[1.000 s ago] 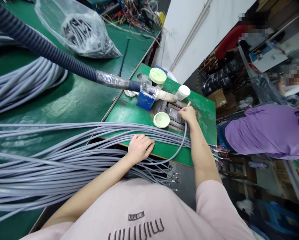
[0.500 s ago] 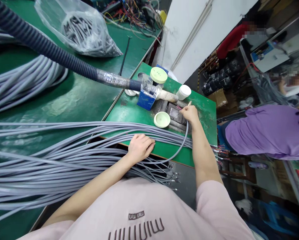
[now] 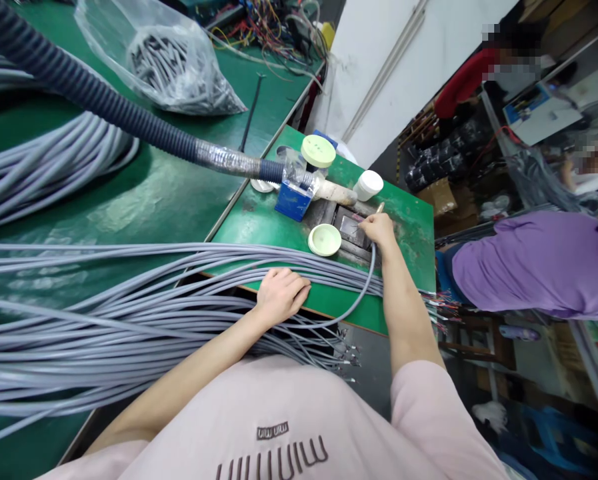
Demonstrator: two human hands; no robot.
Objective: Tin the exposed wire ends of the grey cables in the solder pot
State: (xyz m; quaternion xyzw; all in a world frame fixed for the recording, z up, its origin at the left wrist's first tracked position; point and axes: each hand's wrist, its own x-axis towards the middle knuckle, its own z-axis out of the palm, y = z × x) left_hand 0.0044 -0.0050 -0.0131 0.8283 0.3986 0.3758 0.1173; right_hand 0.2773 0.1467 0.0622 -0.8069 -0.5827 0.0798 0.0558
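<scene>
My right hand (image 3: 379, 230) is closed in a pinch on the end of a grey cable (image 3: 367, 283). Thin stripped wires poke from its fingertips over a small square metal pot with a shiny surface (image 3: 349, 227). The cable hangs below the hand and loops back left. A short tan stick-like tip (image 3: 380, 208) shows just behind the fingers; I cannot tell if it is held. My left hand (image 3: 283, 293) lies palm down with bent fingers over a bundle of grey cables (image 3: 239, 252) at the table's near edge. Its fingertips are partly hidden.
Beside the pot stand a pale green lid-like dish (image 3: 325, 240), a white tub (image 3: 369, 185) and a green-lidded jar (image 3: 319, 151). A ribbed hose (image 3: 149, 137) crosses from upper left to a blue box (image 3: 293, 201). A co-worker in purple (image 3: 533, 263) is at right.
Both hands keep nearly the same places, the right one still over the pot with the cable end. The whole view has shifted very slightly.
</scene>
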